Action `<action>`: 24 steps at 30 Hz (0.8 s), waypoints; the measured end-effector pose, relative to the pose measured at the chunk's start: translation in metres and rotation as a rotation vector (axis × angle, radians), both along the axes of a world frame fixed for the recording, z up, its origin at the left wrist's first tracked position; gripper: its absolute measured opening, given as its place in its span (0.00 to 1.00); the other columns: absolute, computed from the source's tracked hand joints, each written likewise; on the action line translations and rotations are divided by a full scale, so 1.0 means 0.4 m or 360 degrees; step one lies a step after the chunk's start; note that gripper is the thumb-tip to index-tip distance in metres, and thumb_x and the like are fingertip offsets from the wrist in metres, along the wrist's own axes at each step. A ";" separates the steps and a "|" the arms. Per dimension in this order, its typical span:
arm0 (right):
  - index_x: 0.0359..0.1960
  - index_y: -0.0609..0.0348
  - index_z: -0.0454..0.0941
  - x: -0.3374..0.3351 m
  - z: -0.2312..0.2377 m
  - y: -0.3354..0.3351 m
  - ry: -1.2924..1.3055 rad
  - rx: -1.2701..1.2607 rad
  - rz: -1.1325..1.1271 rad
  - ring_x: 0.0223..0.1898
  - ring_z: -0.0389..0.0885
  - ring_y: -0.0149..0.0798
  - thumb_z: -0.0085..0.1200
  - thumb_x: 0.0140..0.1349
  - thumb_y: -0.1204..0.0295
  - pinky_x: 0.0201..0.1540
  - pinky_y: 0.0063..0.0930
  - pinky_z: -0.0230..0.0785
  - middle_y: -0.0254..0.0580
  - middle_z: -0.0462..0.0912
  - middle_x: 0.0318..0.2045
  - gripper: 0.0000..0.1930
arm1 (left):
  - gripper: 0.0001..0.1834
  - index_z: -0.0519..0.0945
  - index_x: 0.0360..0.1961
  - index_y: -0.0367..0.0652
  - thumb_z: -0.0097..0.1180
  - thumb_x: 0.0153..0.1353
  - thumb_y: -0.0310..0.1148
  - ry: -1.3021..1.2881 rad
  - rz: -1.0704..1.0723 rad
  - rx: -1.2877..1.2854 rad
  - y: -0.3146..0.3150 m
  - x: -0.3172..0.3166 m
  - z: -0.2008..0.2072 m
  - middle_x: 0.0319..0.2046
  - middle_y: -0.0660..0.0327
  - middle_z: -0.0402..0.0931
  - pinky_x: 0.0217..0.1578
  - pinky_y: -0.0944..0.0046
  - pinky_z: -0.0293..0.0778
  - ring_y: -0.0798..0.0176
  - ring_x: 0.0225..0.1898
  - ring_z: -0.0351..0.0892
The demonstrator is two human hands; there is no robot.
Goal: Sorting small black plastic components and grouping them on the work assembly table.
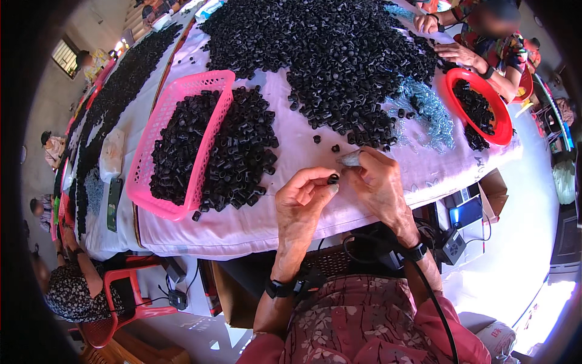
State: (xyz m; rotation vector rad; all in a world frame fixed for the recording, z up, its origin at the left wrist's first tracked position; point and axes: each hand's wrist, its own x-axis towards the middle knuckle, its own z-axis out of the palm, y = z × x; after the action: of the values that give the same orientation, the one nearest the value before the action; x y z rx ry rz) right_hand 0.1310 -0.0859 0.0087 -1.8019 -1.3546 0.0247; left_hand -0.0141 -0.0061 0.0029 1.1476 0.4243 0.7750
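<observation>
Between the thumb and fingertips of my left hand is a small black ring-shaped plastic piece, its hollow end showing. Just right of it, my right hand is closed around some small clear plastic pieces, partly hidden by the fingers. Both hands are held close together above the near edge of the cloth-covered table. Beyond them spreads a large heap of black plastic pieces, with a few loose ones lying nearer my hands. A pile of clear bluish pieces lies to the right.
A pink plastic basket of black pieces stands at left, with more heaped beside it. At right, a red basin holds black pieces near another person's hands. A phone lies on the left table. Cables hang below the table edge.
</observation>
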 end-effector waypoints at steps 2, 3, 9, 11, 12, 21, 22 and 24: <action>0.36 0.67 0.79 -0.011 0.023 -0.007 0.0538 0.0078 0.0020 0.36 0.83 0.35 0.57 0.51 0.84 0.38 0.27 0.76 0.46 0.81 0.34 0.10 | 0.16 0.78 0.45 0.35 0.58 0.55 0.14 0.0052 0.0014 0.0009 0.004 -0.003 0.008 0.38 0.62 0.78 0.47 0.71 0.72 0.71 0.41 0.76; 0.36 0.67 0.79 -0.010 0.034 -0.014 0.0533 0.0076 0.0018 0.36 0.83 0.35 0.57 0.51 0.84 0.38 0.27 0.76 0.46 0.81 0.34 0.10 | 0.16 0.78 0.45 0.34 0.58 0.55 0.14 0.0098 0.0011 0.0017 0.003 -0.002 0.013 0.38 0.62 0.78 0.47 0.71 0.72 0.72 0.41 0.76; 0.40 0.65 0.81 -0.013 0.080 -0.032 0.0962 0.0200 0.0289 0.40 0.82 0.31 0.54 0.55 0.86 0.46 0.26 0.76 0.40 0.82 0.37 0.11 | 0.14 0.78 0.44 0.33 0.57 0.55 0.14 0.0061 -0.0003 -0.0072 0.003 0.001 0.007 0.36 0.61 0.78 0.42 0.72 0.75 0.72 0.38 0.76; 0.40 0.65 0.81 -0.016 0.077 -0.032 0.0946 0.0203 0.0283 0.39 0.82 0.31 0.54 0.55 0.86 0.45 0.26 0.76 0.40 0.82 0.37 0.11 | 0.13 0.78 0.43 0.32 0.57 0.56 0.14 0.0044 -0.0012 -0.0066 0.005 0.001 0.004 0.36 0.61 0.78 0.40 0.72 0.75 0.72 0.38 0.76; 0.40 0.65 0.81 -0.018 0.074 -0.030 0.0936 0.0205 0.0277 0.39 0.82 0.31 0.54 0.55 0.86 0.44 0.26 0.76 0.40 0.82 0.37 0.11 | 0.13 0.78 0.43 0.32 0.57 0.56 0.14 0.0034 -0.0022 -0.0062 0.006 0.000 0.002 0.36 0.61 0.78 0.39 0.73 0.75 0.72 0.37 0.76; 0.37 0.67 0.80 -0.032 0.097 -0.026 0.0456 0.0210 0.0219 0.33 0.84 0.40 0.54 0.52 0.86 0.36 0.27 0.76 0.47 0.83 0.34 0.10 | 0.11 0.78 0.42 0.31 0.57 0.56 0.14 0.0016 -0.0025 -0.0067 0.007 0.003 -0.007 0.36 0.61 0.79 0.40 0.72 0.76 0.72 0.37 0.77; 0.37 0.67 0.80 -0.036 0.099 -0.026 0.0454 0.0206 0.0220 0.33 0.84 0.40 0.54 0.52 0.86 0.36 0.27 0.76 0.47 0.83 0.34 0.10 | 0.11 0.78 0.42 0.31 0.57 0.56 0.14 0.0013 -0.0024 -0.0070 0.007 0.004 -0.008 0.36 0.61 0.79 0.40 0.72 0.76 0.72 0.37 0.77; 0.34 0.67 0.80 -0.046 0.102 -0.025 0.0289 0.0239 0.0150 0.33 0.84 0.41 0.55 0.52 0.86 0.36 0.28 0.76 0.48 0.83 0.34 0.08 | 0.11 0.78 0.42 0.31 0.57 0.56 0.14 -0.0033 -0.0047 -0.0053 0.006 0.004 -0.009 0.36 0.61 0.79 0.40 0.72 0.75 0.72 0.37 0.77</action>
State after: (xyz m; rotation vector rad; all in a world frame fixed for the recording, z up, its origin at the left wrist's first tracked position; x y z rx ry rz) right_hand 0.1127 -0.0959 0.0494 -1.5708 -1.2756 0.1307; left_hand -0.0124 -0.0036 -0.0006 1.1114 0.4010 0.7511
